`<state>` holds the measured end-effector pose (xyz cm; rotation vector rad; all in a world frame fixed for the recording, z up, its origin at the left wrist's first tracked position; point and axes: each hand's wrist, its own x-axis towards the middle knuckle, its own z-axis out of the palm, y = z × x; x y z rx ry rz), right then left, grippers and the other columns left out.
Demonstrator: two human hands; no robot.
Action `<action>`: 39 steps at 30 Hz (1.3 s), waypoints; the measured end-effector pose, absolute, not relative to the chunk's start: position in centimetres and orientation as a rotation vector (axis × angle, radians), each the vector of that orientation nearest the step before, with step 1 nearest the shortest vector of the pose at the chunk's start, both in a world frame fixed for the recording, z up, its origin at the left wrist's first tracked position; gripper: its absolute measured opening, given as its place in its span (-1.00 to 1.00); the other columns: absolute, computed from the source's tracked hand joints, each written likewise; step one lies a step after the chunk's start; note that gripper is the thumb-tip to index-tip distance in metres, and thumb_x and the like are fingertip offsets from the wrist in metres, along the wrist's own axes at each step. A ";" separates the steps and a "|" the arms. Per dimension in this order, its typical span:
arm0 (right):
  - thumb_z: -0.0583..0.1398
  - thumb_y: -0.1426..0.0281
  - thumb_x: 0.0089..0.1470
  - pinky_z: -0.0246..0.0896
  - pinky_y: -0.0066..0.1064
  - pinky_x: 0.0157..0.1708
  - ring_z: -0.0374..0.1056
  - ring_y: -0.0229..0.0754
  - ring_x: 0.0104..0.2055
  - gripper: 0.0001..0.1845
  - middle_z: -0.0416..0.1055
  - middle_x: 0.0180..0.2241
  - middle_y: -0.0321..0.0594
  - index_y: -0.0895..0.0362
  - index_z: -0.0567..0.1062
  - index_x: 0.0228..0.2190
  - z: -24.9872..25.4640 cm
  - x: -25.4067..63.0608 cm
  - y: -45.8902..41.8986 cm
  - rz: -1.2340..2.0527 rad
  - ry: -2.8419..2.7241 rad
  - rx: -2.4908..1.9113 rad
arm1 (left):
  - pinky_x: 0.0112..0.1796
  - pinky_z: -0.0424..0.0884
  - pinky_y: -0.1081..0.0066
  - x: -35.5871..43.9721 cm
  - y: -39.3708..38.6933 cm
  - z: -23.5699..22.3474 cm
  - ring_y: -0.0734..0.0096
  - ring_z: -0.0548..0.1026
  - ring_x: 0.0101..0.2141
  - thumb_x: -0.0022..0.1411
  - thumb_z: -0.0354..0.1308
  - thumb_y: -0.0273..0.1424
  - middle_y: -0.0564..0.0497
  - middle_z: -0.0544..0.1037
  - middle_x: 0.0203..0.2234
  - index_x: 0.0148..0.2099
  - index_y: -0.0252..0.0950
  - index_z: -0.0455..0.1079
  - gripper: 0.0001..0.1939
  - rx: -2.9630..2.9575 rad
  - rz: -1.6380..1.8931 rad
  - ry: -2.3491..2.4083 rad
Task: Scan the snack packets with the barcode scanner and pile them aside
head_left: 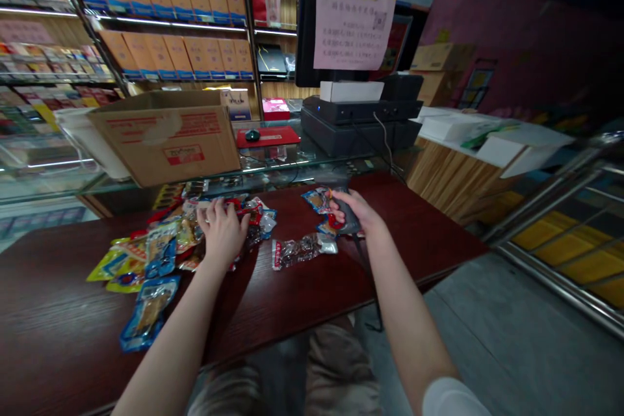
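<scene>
Snack packets [166, 247] lie heaped on the dark red wood tabletop [414, 234]; the hands are well apart; the left hand [223, 231] rests palm down on the heap, its fingers [217, 207] curled over the wrappers, though whether it grips one cannot be told; the right hand [347, 211] is clamped round a dark handheld barcode scanner [351, 224], whose cord [364, 266] drops past the tabletop edge; a clear packet [302, 251] with a red label lies between the hands, just below the scanner; behind the heap stands a cardboard box [166, 140] with red printing; a pink notice [353, 26] hangs on a monitor [306, 32]; its Chinese print is too small to read.
</scene>
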<state>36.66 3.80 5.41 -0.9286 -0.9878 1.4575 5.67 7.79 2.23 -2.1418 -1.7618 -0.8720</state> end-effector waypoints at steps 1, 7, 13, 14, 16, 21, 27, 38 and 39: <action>0.34 0.25 -0.07 -0.05 -0.56 -0.73 0.05 -0.43 -0.69 -0.63 0.25 -0.62 -0.44 0.15 0.38 -0.27 5.4 37.8 3.5 1.453 -0.986 -0.935 | 0.22 -0.12 -0.25 6.1 7.7 2.2 -0.21 0.19 0.21 0.28 0.01 -0.25 -0.40 0.33 0.15 0.06 -0.42 0.41 -0.57 -2.179 -0.886 -1.711; 0.33 0.23 -0.10 -0.13 -0.56 -0.76 -0.03 -0.43 -0.71 -0.64 0.20 -0.63 -0.46 0.12 0.39 -0.28 3.3 41.3 3.2 1.466 -0.870 -0.871 | 0.26 -0.30 -0.22 10.1 6.0 3.1 -0.04 0.29 0.17 0.25 0.06 -0.34 -0.17 0.48 0.02 -0.03 -0.20 0.47 -0.72 -2.429 -1.050 -1.419; 0.30 0.25 -0.07 -0.10 -0.53 -0.77 -0.03 -0.42 -0.70 -0.69 0.16 -0.62 -0.46 0.10 0.38 -0.29 2.9 41.6 3.6 1.493 -0.844 -0.859 | 0.14 0.25 0.06 16.0 8.1 3.9 0.13 0.50 -0.06 0.22 0.09 -0.29 -0.17 0.53 -0.04 -0.04 -0.28 0.48 -0.69 -2.947 -0.851 -1.473; 0.30 0.25 -0.07 -0.10 -0.54 -0.77 -0.03 -0.42 -0.70 -0.68 0.16 -0.62 -0.46 0.11 0.38 -0.29 2.8 41.6 3.6 1.499 -0.839 -0.860 | 0.06 0.34 0.18 17.2 9.1 3.9 0.16 0.53 -0.09 0.23 0.09 -0.28 -0.21 0.54 -0.06 -0.04 -0.32 0.47 -0.67 -3.051 -0.757 -1.535; 0.31 0.25 -0.08 -0.09 -0.54 -0.76 -0.02 -0.42 -0.70 -0.67 0.17 -0.62 -0.46 0.13 0.39 -0.29 2.6 41.5 3.7 1.505 -0.832 -0.861 | -0.03 0.38 0.29 19.5 11.2 3.7 0.13 0.53 -0.06 0.25 0.09 -0.24 -0.26 0.57 -0.10 -0.01 -0.39 0.44 -0.63 -3.112 -0.572 -1.776; 0.33 0.24 -0.08 -0.08 -0.54 -0.75 0.00 -0.42 -0.70 -0.63 0.19 -0.63 -0.45 0.15 0.40 -0.27 1.9 41.5 4.1 1.519 -0.829 -0.863 | -0.05 0.37 0.27 23.7 14.8 2.3 -0.06 0.45 0.09 0.22 0.13 -0.07 -0.50 0.43 0.08 0.15 -0.52 0.29 -0.34 -2.727 -0.404 -2.417; 0.33 0.23 -0.07 -0.06 -0.54 -0.74 0.03 -0.41 -0.71 -0.63 0.19 -0.63 -0.45 0.15 0.40 -0.26 1.7 41.5 4.1 1.505 -0.847 -0.855 | 0.01 0.33 0.10 25.5 15.9 1.2 -0.17 0.40 0.12 0.08 0.26 -0.07 -0.53 0.39 0.10 0.17 -0.47 0.29 -0.26 -2.521 -0.436 -2.609; 0.34 0.23 -0.09 -0.05 -0.56 -0.74 0.05 -0.42 -0.70 -0.61 0.21 -0.62 -0.45 0.14 0.40 -0.26 1.7 41.5 3.7 1.503 -0.856 -0.870 | -0.26 0.46 0.33 23.3 16.6 0.6 0.17 0.58 -0.19 0.07 0.29 -0.28 -0.20 0.60 -0.28 -0.06 -0.37 0.38 -0.59 -2.758 -1.216 -2.530; 0.34 0.23 -0.09 -0.05 -0.56 -0.74 0.05 -0.42 -0.70 -0.61 0.21 -0.62 -0.45 0.14 0.39 -0.26 1.7 41.5 3.7 1.503 -0.858 -0.875 | -0.27 0.47 0.34 22.9 16.4 0.8 0.20 0.58 -0.21 0.08 0.28 -0.31 -0.18 0.60 -0.28 -0.04 -0.37 0.35 -0.59 -2.760 -1.339 -2.497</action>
